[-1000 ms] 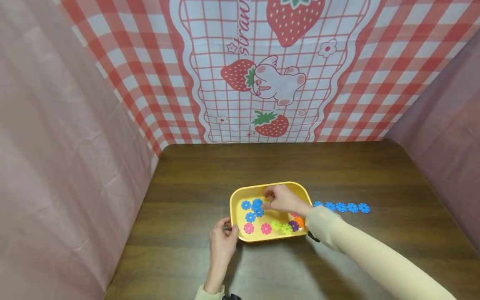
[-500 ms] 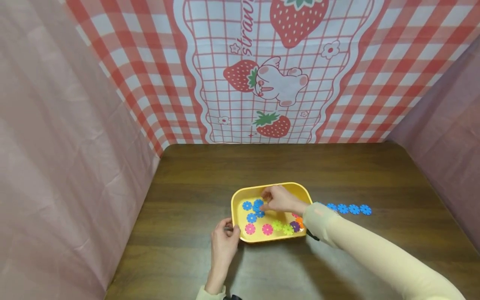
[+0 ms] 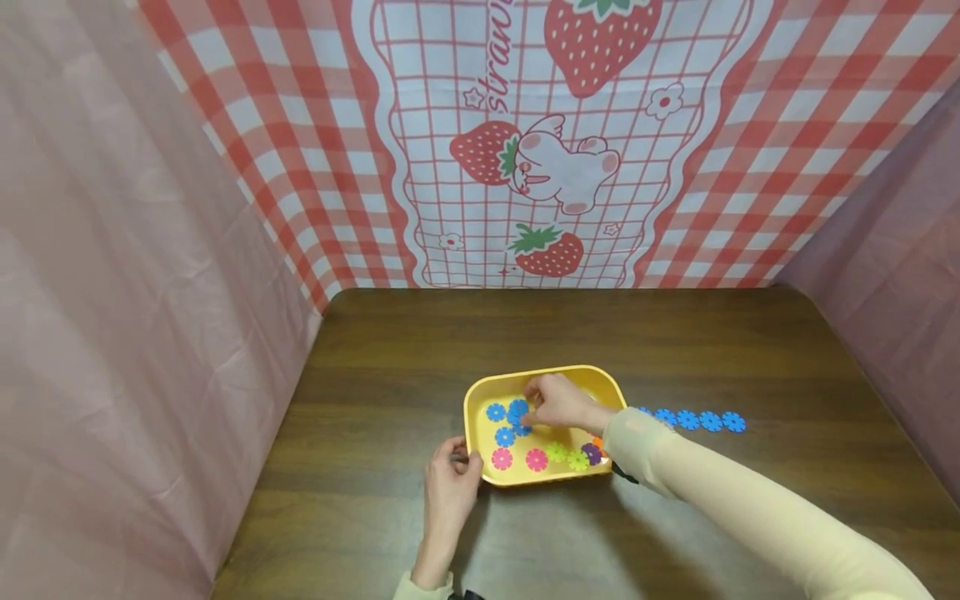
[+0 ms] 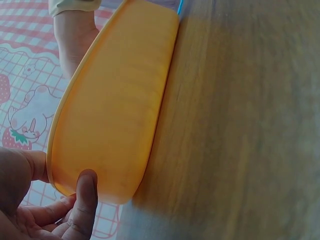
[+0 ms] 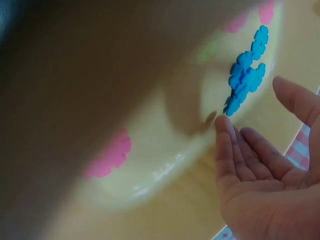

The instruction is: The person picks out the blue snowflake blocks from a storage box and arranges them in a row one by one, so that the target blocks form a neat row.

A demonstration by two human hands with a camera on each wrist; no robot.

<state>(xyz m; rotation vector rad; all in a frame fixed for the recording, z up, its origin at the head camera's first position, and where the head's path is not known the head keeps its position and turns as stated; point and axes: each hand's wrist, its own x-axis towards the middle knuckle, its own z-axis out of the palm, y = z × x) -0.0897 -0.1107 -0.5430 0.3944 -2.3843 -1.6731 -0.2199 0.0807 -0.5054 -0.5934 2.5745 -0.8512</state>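
A yellow plastic basin [image 3: 487, 475] stands on the table, with notched plastic building discs lying in it. My left hand [image 3: 452, 483] grips the basin's near left corner; in the left wrist view, its fingers [image 4: 86, 197] touch the rim and outer wall. Inside the basin, my right hand [image 3: 561, 402] is beside a cluster of blue discs [image 5: 243, 80]. Its fingers are extended, the thumb stands apart from them, and nothing shows between them. A pink disc [image 5: 111, 156] lies nearby. Part of the basin's right side is hidden by the right forearm.
A row of blue discs [image 3: 710, 421] lies on the wooden table [image 3: 390, 333], right of the basin; the right sleeve [image 3: 720, 479] covers its left end. Pink, lime, purple and orange discs lie along the basin's near side. A strawberry-print cloth [image 3: 555, 167] hangs behind.
The head view has shifted slightly. Both hands keep nearly the same places, the left at the basin's corner and the right beside the blue discs.
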